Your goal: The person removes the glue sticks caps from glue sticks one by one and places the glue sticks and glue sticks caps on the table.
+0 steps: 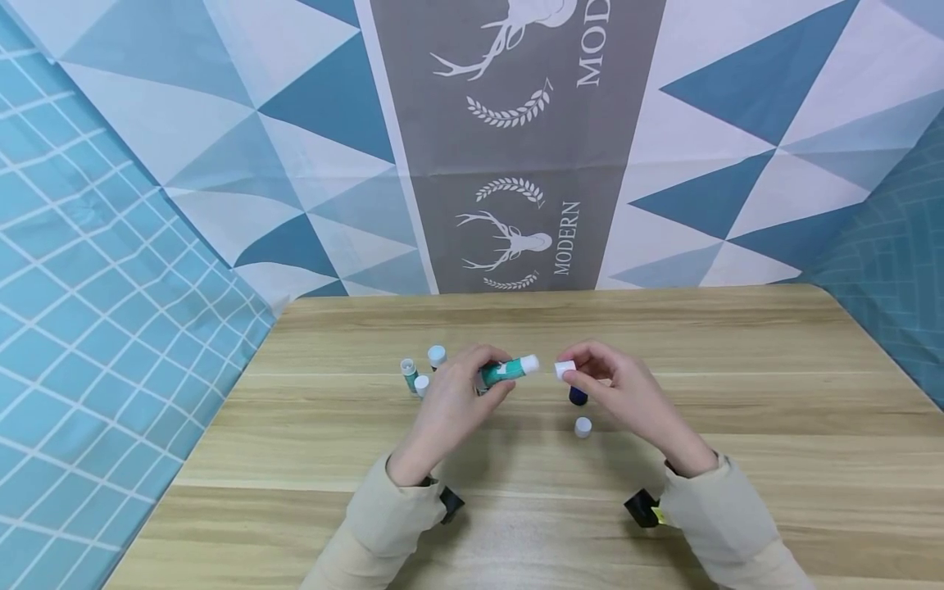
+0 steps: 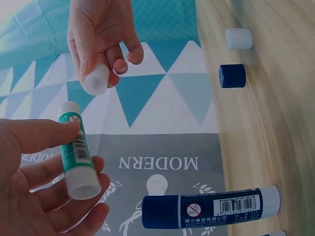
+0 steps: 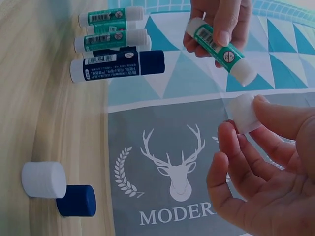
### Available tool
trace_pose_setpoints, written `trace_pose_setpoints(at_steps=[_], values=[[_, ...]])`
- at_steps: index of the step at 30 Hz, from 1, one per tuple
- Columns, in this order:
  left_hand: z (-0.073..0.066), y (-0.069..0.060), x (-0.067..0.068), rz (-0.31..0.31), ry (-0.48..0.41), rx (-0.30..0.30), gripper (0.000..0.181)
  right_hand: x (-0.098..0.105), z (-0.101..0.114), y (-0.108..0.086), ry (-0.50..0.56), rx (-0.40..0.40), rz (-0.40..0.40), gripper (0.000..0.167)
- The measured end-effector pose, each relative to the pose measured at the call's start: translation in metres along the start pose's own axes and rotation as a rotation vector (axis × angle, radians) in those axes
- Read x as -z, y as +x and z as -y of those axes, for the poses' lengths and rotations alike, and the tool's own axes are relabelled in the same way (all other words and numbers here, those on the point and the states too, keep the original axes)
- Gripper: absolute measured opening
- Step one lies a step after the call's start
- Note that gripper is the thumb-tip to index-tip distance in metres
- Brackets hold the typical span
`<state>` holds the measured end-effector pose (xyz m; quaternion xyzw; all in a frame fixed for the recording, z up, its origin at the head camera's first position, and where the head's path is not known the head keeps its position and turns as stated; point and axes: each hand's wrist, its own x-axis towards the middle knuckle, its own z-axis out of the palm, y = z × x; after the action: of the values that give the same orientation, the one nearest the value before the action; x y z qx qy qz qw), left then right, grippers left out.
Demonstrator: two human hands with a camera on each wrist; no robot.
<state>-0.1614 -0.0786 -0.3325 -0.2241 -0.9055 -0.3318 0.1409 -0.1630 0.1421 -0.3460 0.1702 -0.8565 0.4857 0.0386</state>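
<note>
My left hand (image 1: 456,397) grips a green glue stick (image 1: 506,371) between thumb and fingers, tilted, its white tip end toward the right hand. My right hand (image 1: 623,392) pinches a white cap (image 1: 564,369) between thumb and fingertips. The cap is apart from the glue stick, a short gap lying between them. In the right wrist view, the glue stick (image 3: 221,49) has a barcode label and points down toward the held cap (image 3: 243,114). Below the right hand, a navy cap (image 1: 578,397) and another white cap (image 1: 583,427) stand on the table.
Beside and partly behind the left hand, several glue sticks stand upright on the wooden table (image 1: 295,459). They include a navy glue stick (image 3: 118,66) and green glue sticks (image 3: 110,41). A patterned cloth (image 1: 509,147) hangs along the table's far edge.
</note>
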Motion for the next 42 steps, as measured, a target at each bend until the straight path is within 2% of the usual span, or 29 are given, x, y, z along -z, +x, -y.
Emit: trace_pose_setpoints(at_steps=[7,12,15,18,23,26,30,36,42], values=[[0.001,0.0,-0.002,0.027,-0.033,0.019,0.018,0.007,-0.004,0.001,-0.081,0.027,-0.009,0.018],[0.003,0.0,-0.006,0.053,-0.066,0.037,0.019,0.012,-0.007,0.001,-0.173,-0.003,0.0,0.022],[0.005,0.0,-0.009,0.078,-0.041,0.041,0.02,0.015,-0.009,0.001,-0.228,-0.033,0.015,0.024],[0.006,0.0,-0.012,0.123,-0.019,0.052,0.02,0.016,-0.012,0.002,-0.272,-0.037,0.031,0.023],[0.009,0.0,-0.016,0.247,-0.006,0.07,0.017,0.017,-0.018,0.002,-0.325,-0.04,0.072,0.015],[0.012,0.0,-0.019,0.302,0.018,0.059,0.016,0.017,-0.022,0.002,-0.347,-0.046,0.099,0.011],[0.015,-0.001,-0.022,0.345,0.059,0.047,0.016,0.017,-0.028,0.003,-0.384,-0.044,0.129,0.013],[0.017,-0.002,-0.024,0.406,0.066,0.026,0.016,0.015,-0.033,0.005,-0.415,-0.059,0.182,0.018],[0.019,-0.001,-0.027,0.439,0.093,0.024,0.014,0.013,-0.039,0.006,-0.431,-0.069,0.235,0.019]])
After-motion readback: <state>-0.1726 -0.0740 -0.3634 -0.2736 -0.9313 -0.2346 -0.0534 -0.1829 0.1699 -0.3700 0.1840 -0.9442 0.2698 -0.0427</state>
